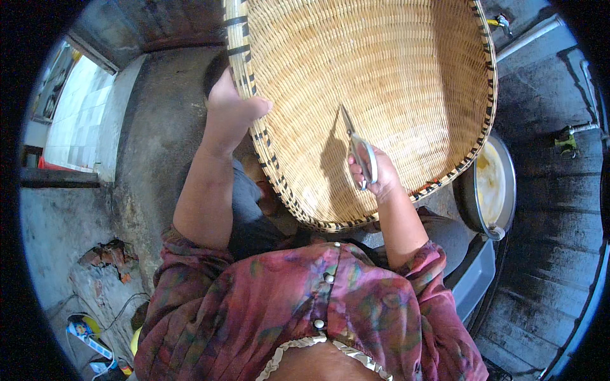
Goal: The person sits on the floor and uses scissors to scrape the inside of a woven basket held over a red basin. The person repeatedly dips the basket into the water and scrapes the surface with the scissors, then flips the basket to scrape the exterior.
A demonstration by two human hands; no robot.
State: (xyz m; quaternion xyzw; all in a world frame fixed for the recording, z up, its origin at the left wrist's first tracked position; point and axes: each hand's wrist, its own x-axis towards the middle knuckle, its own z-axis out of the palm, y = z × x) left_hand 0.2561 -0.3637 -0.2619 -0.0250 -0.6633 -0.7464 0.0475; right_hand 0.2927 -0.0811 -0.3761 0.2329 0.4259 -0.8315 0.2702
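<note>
A large woven basket (pixel 311 57) tilts in front of me, its hollow side facing me and its rim bound with dark strips. My left hand (pixel 235 105) grips the basket's left rim, thumb over the inner side and the other fingers hidden behind. In my right hand (pixel 381 173) is a pair of scissors (pixel 359 149) with light handles. The blades look closed and point up and slightly left over the basket's inside, throwing a shadow on the weave. Whether the tip touches the weave I cannot tell.
A metal basin (pixel 508 184) with pale, cloudy contents stands right of the basket. Nearer me lies a grey plastic tub (pixel 473 279). A tap with a green handle (pixel 565 143) juts from the right wall. A power strip (pixel 89 336) with cables is at the lower left.
</note>
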